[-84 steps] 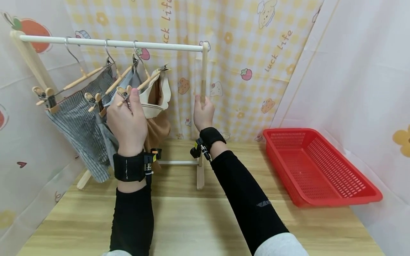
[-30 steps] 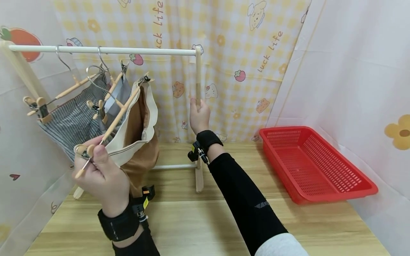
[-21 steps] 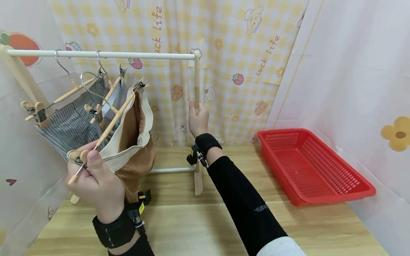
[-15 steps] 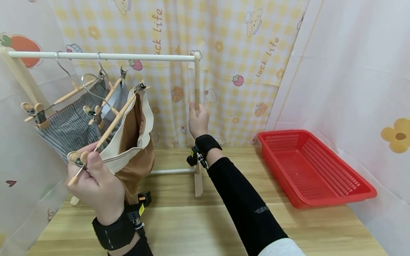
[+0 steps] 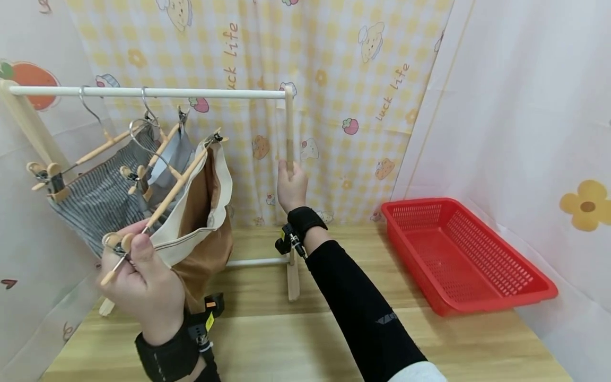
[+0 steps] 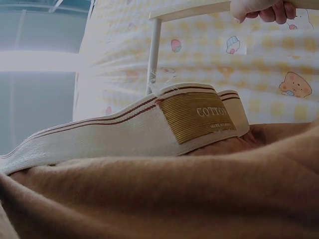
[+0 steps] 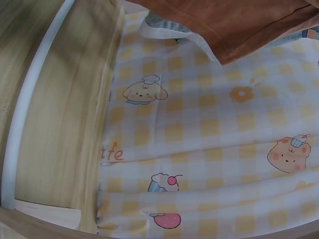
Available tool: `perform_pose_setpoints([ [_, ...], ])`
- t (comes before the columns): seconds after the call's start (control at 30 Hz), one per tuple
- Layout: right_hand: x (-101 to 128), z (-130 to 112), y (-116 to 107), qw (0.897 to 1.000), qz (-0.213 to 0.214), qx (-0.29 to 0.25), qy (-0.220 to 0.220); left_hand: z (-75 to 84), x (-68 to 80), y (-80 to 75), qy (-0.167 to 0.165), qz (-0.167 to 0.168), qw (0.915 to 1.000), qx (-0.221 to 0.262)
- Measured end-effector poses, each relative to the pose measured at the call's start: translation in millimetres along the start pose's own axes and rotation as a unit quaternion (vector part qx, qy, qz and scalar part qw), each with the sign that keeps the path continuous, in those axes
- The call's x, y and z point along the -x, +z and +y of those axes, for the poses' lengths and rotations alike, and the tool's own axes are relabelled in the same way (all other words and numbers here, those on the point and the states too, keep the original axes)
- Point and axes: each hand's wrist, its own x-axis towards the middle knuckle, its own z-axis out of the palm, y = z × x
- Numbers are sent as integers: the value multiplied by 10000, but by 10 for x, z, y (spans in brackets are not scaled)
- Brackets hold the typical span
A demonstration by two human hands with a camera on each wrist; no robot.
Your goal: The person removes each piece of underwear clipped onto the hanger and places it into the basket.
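Note:
My left hand pinches the near clip end of a wooden clip hanger. Its metal hook stands off the white rail. Brown shorts with a cream elastic waistband hang from this hanger, waist gaping. Up close in the left wrist view, the waistband bears a gold label reading "COTTO". With curled fingers, my right hand grips the rack's right wooden post. The right wrist view has a brown hem overhead, and that hand is outside it.
Two more clip hangers hang on the rail at left, with grey striped shorts and a grey-blue garment. A red plastic basket stands at the table's right. Patterned curtains enclose the back and sides.
My left hand has drawn the hanger with the brown shorts off the rail, down and toward me. My right hand has stayed on the post. The head view has tilted upward slightly.

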Motion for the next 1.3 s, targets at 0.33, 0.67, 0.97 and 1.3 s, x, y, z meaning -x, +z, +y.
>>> perform_pose_setpoints([
  [0.33, -195, -64, -61, 10000, -36, -26, -35, -16, -47, 156, 7, -101, 9997, 218],
  [0.67, -295, -107, -75, 9995, 133, -107, -250, -24, -87, 238, 81, -115, 9994, 317],
  [0.97, -124, 1, -33, 9998, 33, -166, -136, 43, 1, 85, -71, -8, 9998, 206],
  [1.3, -84, 77, -117, 9972, -719, -107, 184, 109, -23, -5, -286, 311, 9975, 565],
])
